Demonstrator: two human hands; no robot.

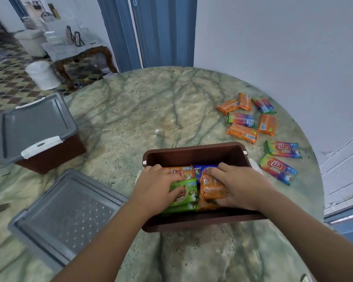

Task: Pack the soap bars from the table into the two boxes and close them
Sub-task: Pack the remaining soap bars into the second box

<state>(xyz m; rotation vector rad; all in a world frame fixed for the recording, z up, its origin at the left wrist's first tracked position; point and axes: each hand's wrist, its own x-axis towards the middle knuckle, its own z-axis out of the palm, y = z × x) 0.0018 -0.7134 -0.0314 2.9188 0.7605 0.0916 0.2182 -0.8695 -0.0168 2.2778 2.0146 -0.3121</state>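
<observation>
An open brown box (194, 151) stands in front of me on the marble table (143, 110). Both my hands are inside it. My left hand (157, 186) holds a green soap bar (184, 192) lying in the box. My right hand (238, 186) grips an orange soap bar (211, 187) beside it. Another orange bar (182, 172) and a blue bar (202, 169) lie further back in the box. Several loose soap bars (243, 120), orange and rainbow-coloured, are scattered on the table to the right. A second brown box with its grey lid on (35, 129) sits at the left.
A loose grey lid (69, 216) lies upside down on the table at the near left. The round table's edge curves close behind the soap bars on the right. Beyond the table are a blue door frame (151, 31), a tiled floor and a side table (77, 51).
</observation>
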